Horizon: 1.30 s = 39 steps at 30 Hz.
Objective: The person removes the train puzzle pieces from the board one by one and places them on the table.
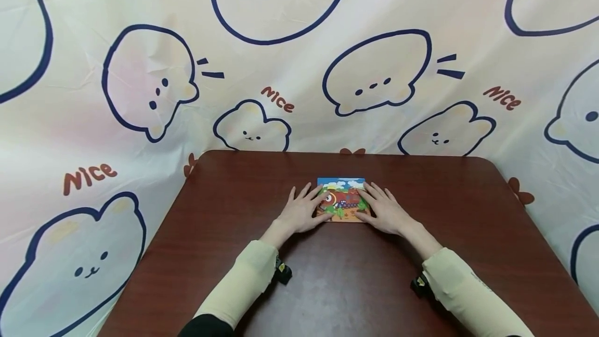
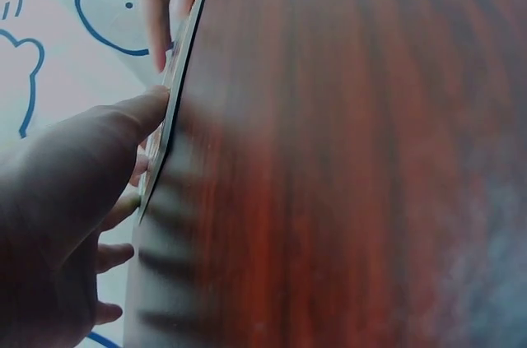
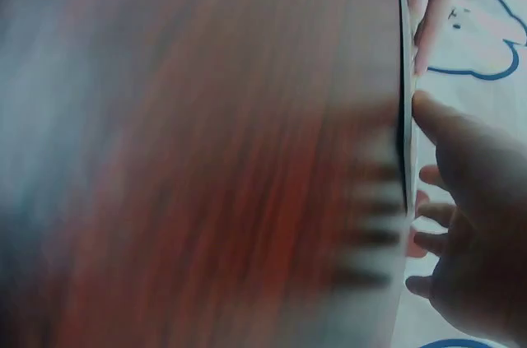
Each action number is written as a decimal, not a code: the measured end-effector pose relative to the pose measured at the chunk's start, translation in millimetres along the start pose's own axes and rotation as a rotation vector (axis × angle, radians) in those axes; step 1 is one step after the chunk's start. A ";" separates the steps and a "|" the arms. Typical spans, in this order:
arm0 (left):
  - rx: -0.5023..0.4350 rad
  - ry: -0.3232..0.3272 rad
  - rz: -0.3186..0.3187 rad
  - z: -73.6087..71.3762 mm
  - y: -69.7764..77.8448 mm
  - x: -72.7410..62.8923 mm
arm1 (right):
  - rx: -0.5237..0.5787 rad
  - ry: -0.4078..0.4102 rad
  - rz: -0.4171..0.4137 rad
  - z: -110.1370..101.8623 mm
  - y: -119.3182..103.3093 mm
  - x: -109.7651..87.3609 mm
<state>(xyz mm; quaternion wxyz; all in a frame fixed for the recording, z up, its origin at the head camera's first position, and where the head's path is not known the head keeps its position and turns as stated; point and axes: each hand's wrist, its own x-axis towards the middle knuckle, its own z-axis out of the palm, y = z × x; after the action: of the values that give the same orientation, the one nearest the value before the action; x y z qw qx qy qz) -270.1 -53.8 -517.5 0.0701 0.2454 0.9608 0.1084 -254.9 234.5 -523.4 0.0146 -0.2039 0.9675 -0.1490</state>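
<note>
A flat, thin board [image 1: 345, 197] with a colourful cartoon picture lies on the table, showing blue sky, a red figure and green plants. My left hand [image 1: 303, 211] rests on its left side, fingers spread and thumb at the near corner. On the opposite side my right hand [image 1: 385, 212] touches it the same way, fingers fanned out. The left wrist view shows the left thumb on the board's edge [image 2: 174, 101] and other fingertips beyond it. From the right wrist, the right thumb meets the thin edge [image 3: 405, 118]. The hands cover parts of the picture's sides.
The brown wooden table [image 1: 337, 285] has rounded far corners. Behind and beside it hangs a pale cloth [image 1: 304, 66] printed with cartoon animals. Small black devices sit under both wrists, the left one [image 1: 283, 271] and the right one [image 1: 419, 286], by the pale sleeves.
</note>
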 end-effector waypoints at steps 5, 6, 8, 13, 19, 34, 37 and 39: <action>-0.025 -0.009 -0.002 -2.2 -2.6 -3.5 | 0.016 -0.034 -0.001 1.4 3.3 1.9; -0.032 -0.008 -0.001 -2.4 -3.0 -4.5 | 0.019 -0.038 -0.003 1.5 2.7 2.1; -0.043 -0.010 -0.002 -3.0 -4.1 -6.4 | 0.020 -0.043 -0.007 1.3 0.9 2.6; -0.093 -0.002 -0.001 -3.6 -8.6 -11.8 | 0.025 -0.059 -0.014 -0.4 -6.0 4.5; -0.113 0.022 -0.037 -3.3 -16.0 -14.9 | 0.021 -0.079 -0.030 -0.8 -16.8 10.9; -0.130 0.045 -0.132 -1.7 -23.7 -24.6 | 0.009 -0.116 -0.048 2.8 -37.2 24.5; -0.125 0.050 -0.135 -2.0 -24.0 -25.2 | 0.009 -0.117 -0.043 4.1 -39.6 26.3; -0.122 0.054 -0.137 -2.1 -24.0 -25.3 | 0.015 -0.119 -0.041 5.1 -41.3 27.7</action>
<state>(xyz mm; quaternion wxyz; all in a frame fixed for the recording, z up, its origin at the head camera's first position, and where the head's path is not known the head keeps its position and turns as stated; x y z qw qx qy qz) -259.5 -87.0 -519.3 0.0664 0.1712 0.9685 0.1681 -263.7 186.0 -515.2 0.0708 -0.2323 0.9593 -0.1443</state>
